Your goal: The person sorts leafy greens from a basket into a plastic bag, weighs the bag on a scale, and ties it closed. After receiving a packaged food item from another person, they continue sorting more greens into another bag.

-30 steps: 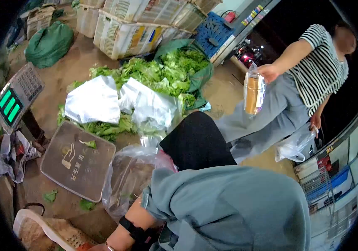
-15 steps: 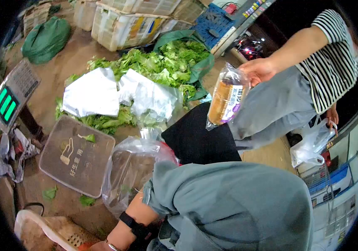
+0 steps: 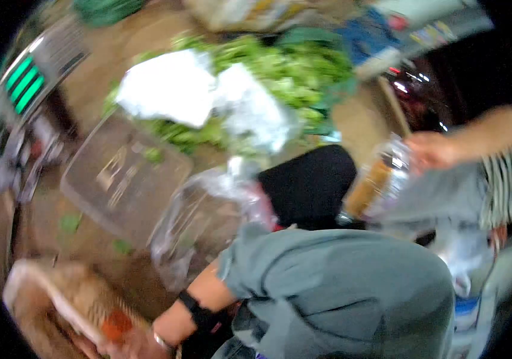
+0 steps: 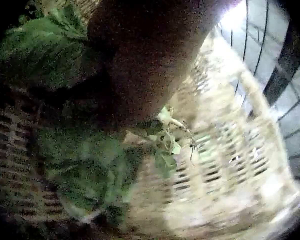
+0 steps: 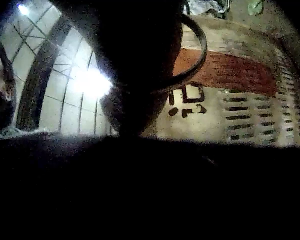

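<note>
A pale slotted plastic basket (image 3: 73, 281) with a red band is at the lower left of the head view. My right hand (image 3: 130, 344), a bangle at its wrist, grips the rim, fingers over the inner side. The basket's slotted outside wall (image 5: 245, 117) shows beside it in the right wrist view. In the left wrist view my left hand (image 4: 140, 65) is a dark shape reaching into a slotted basket, its fingers hidden. Leafy greens (image 4: 85, 165) and a small rooted stem (image 4: 172, 132) lie close by it.
Another person's hand (image 3: 432, 149) holds out a packaged bread (image 3: 373, 185) at right. A clear plastic bag (image 3: 199, 215) and a grey lid (image 3: 121, 179) lie near my knee. Beyond are lettuce (image 3: 268, 66), white plastic bags (image 3: 166, 87) and a lit scale (image 3: 25, 84).
The head view has swung, shifting the scene down and right, and is blurred. The other person's packaged bread has come nearer my knee. More of my right hand at the basket rim now shows.
</note>
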Demonstrator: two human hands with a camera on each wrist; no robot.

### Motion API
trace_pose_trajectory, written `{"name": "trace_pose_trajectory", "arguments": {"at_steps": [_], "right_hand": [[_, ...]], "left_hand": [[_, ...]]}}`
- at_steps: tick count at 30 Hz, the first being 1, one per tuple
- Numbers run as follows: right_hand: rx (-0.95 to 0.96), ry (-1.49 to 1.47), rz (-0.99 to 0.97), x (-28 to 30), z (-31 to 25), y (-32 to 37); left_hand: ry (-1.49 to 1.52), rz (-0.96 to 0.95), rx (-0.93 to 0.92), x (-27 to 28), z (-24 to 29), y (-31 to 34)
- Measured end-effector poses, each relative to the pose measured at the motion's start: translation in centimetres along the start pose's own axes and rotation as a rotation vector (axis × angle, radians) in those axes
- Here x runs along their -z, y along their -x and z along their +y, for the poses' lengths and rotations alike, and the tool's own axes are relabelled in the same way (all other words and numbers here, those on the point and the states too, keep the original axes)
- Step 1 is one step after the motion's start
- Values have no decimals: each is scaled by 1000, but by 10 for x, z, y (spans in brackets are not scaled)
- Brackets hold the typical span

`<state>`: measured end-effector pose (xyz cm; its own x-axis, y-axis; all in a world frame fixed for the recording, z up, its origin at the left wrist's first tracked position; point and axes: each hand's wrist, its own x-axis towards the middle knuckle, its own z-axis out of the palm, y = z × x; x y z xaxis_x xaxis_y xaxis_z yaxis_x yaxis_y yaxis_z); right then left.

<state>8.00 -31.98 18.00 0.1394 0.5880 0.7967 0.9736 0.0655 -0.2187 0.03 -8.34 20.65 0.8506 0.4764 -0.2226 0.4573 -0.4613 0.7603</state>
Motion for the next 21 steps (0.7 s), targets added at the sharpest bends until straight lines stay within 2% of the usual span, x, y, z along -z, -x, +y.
{"name": "trace_pose_trajectory", "arguments": {"at_steps": [2, 3, 4, 5, 6, 7, 8, 10, 11, 12, 13, 14, 16, 17, 18, 19, 20, 21], "right_hand": [[-414, -955, 15, -29, -43, -7], [-235, -694, -24, 0, -37, -22], [-311, -762, 3, 9, -37, -13], [-325, -721, -87, 27, -33, -12], [-485, -726, -149, 43, -33, -13], [-560, -701, -327, 54, -32, -1], [-651, -672, -405, 64, -43, 8], [-639, -534, -563, 77, -58, 22], [-590, -522, -731, 83, -66, 22], [-545, -541, -877, 114, -36, 65], [-518, -520, -1084, 131, -40, 51], [-490, -506, -1078, 153, -49, 35], [-672, -1211, -1240, 186, -58, 27], [-871, -1707, -1039, 189, -61, 32], [-876, -1676, -1009, 187, -67, 35], [-877, -1141, -1011, 178, -69, 37], [-872, -592, -967, 180, -77, 34], [-535, 227, -1259, 198, -96, 30]], "left_hand": [[14, 14, 15, -8, 14, 14], [0, 63, 65, 1, 12, 27], [-58, 101, 202, 21, -10, 37], [-60, 127, 327, 33, -36, 47], [-23, 117, 408, 39, -52, 46], [60, 46, 247, 35, -50, 50], [-5, 57, 168, 35, -35, 69], [-8, 44, 277, 48, -25, 90], [-53, 98, 201, 55, -20, 106], [-140, 146, 147, 10, 6, 107], [-144, 167, 157, 30, 14, 116], [-7, 147, 94, 43, 22, 132], [80, 126, 126, 56, 41, 156], [71, 122, 89, 61, 40, 159], [-230, 137, 137, 64, 27, 160], [-527, 162, 176, 63, 4, 155], [-654, 149, 21, 57, -33, 151], [-636, 36, 101, 49, -22, 141]]}}
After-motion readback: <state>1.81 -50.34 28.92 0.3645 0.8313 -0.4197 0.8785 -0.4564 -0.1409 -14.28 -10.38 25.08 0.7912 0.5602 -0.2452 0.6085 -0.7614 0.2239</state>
